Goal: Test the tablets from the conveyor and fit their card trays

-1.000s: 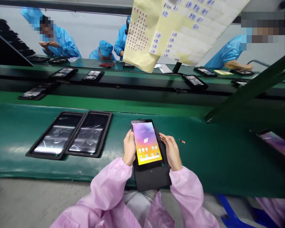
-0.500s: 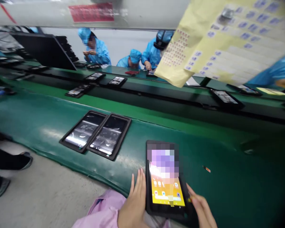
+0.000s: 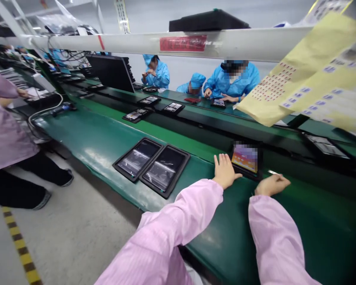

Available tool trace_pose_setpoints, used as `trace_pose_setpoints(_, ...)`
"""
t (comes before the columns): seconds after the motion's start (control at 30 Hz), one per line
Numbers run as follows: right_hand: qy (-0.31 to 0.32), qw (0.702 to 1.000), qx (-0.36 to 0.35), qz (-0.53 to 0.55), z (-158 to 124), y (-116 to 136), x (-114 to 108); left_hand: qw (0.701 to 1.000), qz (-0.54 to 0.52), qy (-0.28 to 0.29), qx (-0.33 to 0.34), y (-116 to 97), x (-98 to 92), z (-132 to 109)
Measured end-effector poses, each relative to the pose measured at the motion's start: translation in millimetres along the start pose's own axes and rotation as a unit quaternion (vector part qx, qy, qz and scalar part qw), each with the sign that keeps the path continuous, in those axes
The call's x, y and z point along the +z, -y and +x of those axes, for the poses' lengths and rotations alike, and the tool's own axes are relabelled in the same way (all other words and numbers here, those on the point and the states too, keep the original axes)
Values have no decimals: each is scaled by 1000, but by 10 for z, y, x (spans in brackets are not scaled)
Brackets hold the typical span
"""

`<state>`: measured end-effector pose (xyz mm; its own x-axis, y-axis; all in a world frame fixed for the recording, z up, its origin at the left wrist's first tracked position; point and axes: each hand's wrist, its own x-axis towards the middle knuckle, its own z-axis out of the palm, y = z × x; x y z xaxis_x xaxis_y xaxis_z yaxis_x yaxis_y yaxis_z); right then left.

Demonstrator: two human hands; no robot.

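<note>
Both hands are reaching across the green bench (image 3: 287, 225). Left hand (image 3: 224, 171), fingers spread and empty, is lying nearer the tablet (image 3: 245, 159), long axis apparently pointing away; right hand (image 3: 271, 185), half-curled palm-down, is showing no clear hold.

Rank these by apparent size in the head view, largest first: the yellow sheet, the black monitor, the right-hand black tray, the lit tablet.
1. Yellow sheet: clearly largest.
2. Black monitor and right-hand black tray: they look about alike, and the tray is nearer the camera, so I won't rank them.
3. Lit tablet: smallest.
</note>
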<state>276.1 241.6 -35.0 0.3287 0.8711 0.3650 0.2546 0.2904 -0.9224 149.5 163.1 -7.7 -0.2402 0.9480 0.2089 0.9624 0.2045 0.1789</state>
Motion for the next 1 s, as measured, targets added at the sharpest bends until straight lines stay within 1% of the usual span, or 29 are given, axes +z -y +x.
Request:
trace_pose_setpoints(0.03,-36,999,11,-11,-1,-23,85,1000,-1,-26,-2,70,-76,-53)
trace_pose_setpoints(0.07,-64,997,27,-19,-35,-56,150,998,-1,-57,0,197,-165,-164)
trace_pose_setpoints(0.1,-76,996,42,-24,-94,-95,197,996,1,-91,1,379,-262,-325)
trace_pose_setpoints(0.13,-72,996,53,-27,-165,-137,230,993,6,-119,-11,612,-360,-523)
trace_pose_setpoints(0.17,-56,996,61,-27,-240,-177,254,990,11,-135,-46,882,-451,-745)
trace_pose_setpoints(0.2,-32,997,70,-24,-314,-208,274,986,15,-137,-97,1174,-528,-978)
trace_pose_setpoints(0.27,27,996,85,-7,-463,-227,327,969,33,-121,-215,1743,-619,-1417)
trace_pose_setpoints(0.3,60,994,90,6,-549,-208,366,959,48,-103,-259,1985,-629,-1600)
trace_pose_setpoints(0.33,96,991,92,22,-655,-170,415,953,65,-86,-284,2180,-620,-1750)
trace_pose_setpoints(0.37,137,986,90,41,-784,-115,473,951,74,-76,-291,2322,-596,-1862)
trace_pose_setpoints(0.4,182,978,87,59,-940,-48,537,951,79,-71,-291,2413,-565,-1938)
trace_pose_setpoints(0.47,281,952,77,93,-1306,105,664,952,79,-67,-288,2465,-505,-1997)
trace_pose_setpoints(0.53,362,923,69,114,-1674,247,758,949,71,-58,-302,2415,-482,-1976)
trace_pose_setpoints(0.57,388,911,67,119,-1828,303,786,947,65,-48,-311,2375,-488,-1952)
trace_pose_setpoints(0.63,418,897,66,123,-2047,377,807,944,50,-22,-327,2288,-523,-1905)
trace_pose_setpoints(0.73,437,889,71,120,-2173,396,765,943,30,9,-331,2136,-560,-1876)
trace_pose_setpoints(0.83,434,891,74,108,-2186,351,627,948,14,12,-317,1947,-505,-1893)
trace_pose_setpoints(0.93,408,906,70,91,-2206,315,384,959,2,-6,-282,1796,-386,-1936)
trace_pose_setpoints(1.0,390,915,62,83,-2243,334,203,966,-10,-41,-254,1760,-316,-1975)
